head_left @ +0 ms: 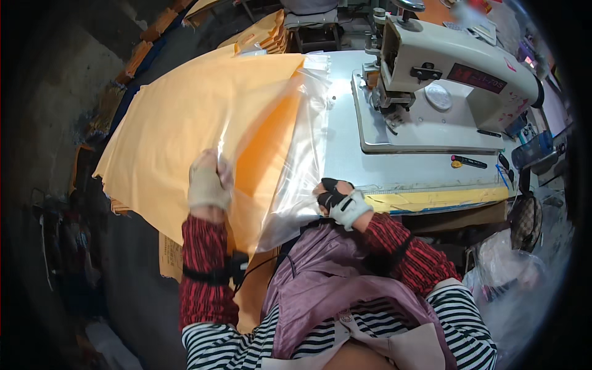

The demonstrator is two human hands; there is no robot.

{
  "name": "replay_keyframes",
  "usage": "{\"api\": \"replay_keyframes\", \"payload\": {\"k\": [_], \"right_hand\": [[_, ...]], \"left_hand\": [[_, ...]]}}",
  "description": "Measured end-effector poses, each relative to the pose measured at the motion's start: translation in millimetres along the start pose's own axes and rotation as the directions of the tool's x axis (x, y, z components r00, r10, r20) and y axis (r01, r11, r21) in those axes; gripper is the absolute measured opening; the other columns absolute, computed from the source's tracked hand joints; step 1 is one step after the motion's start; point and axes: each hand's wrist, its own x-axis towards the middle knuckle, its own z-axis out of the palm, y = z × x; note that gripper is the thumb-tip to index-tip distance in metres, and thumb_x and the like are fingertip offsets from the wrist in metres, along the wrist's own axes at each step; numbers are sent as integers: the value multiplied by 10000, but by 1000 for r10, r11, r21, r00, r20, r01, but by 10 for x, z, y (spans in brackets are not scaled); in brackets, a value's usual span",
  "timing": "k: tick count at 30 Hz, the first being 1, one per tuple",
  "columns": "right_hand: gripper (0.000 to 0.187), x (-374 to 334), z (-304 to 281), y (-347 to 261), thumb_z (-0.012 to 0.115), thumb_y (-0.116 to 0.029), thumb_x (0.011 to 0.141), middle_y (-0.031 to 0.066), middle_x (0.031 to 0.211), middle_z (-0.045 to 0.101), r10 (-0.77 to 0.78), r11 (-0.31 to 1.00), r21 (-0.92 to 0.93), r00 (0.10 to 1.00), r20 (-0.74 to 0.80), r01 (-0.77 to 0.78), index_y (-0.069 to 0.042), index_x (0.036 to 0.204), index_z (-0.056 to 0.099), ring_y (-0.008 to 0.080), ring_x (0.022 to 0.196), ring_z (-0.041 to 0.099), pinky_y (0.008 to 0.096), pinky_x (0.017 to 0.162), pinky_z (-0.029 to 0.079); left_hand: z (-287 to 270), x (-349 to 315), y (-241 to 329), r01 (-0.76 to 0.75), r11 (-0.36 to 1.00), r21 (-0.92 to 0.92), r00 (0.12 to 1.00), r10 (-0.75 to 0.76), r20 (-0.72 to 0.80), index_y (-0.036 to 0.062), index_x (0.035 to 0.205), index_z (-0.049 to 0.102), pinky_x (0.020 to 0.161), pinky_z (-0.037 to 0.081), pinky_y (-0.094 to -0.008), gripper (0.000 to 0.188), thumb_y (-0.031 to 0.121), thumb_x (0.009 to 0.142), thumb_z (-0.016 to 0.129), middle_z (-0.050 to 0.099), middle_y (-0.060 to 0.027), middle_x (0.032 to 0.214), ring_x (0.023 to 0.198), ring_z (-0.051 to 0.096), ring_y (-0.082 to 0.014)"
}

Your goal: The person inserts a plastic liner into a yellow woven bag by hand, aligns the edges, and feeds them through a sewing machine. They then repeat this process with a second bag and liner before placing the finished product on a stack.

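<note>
A stack of large tan kraft paper bags [172, 111] spreads over the left of the white table. The top sheet is lifted along its right side, showing a deeper orange inside. Clear plastic film [302, 148] sticks out past that side. My left hand [209, 179], in a beige fingerless glove, is closed on the paper bag and film. My right hand [342, 200] wears a white glove with black finger bands. Its fingers are curled at the film's lower right edge by the table's front; what they pinch is partly hidden.
A white sewing machine [456, 68] stands on the table at the right. A marker pen [468, 161] lies in front of it, and yellow tape [438, 199] runs along the front edge. More folded kraft bags [268, 34] lie behind. Clear plastic bags [502, 262] hang at the lower right.
</note>
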Motion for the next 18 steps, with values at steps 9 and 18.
{"api": "replay_keyframes", "payload": {"k": [9, 18], "right_hand": [[212, 296, 769, -1048, 591, -219, 757, 133, 905, 600, -645, 762, -84, 764, 3, 643, -90, 921, 627, 253, 836, 589, 333, 752, 480], [392, 771, -502, -1090, 558, -394, 835, 181, 944, 610, -273, 860, -505, 900, -341, 69, -40, 997, 598, 312, 844, 595, 402, 746, 483]], "left_hand": [[-236, -997, 318, -17, 925, 380, 991, -36, 132, 118, 840, 504, 429, 322, -225, 155, 245, 928, 489, 405, 48, 586, 473, 389, -79], [-1214, -1314, 825, -397, 281, 874, 750, 648, 133, 26, 785, 556, 551, 371, -225, 104, 62, 824, 646, 501, 5, 686, 602, 458, -83]]}}
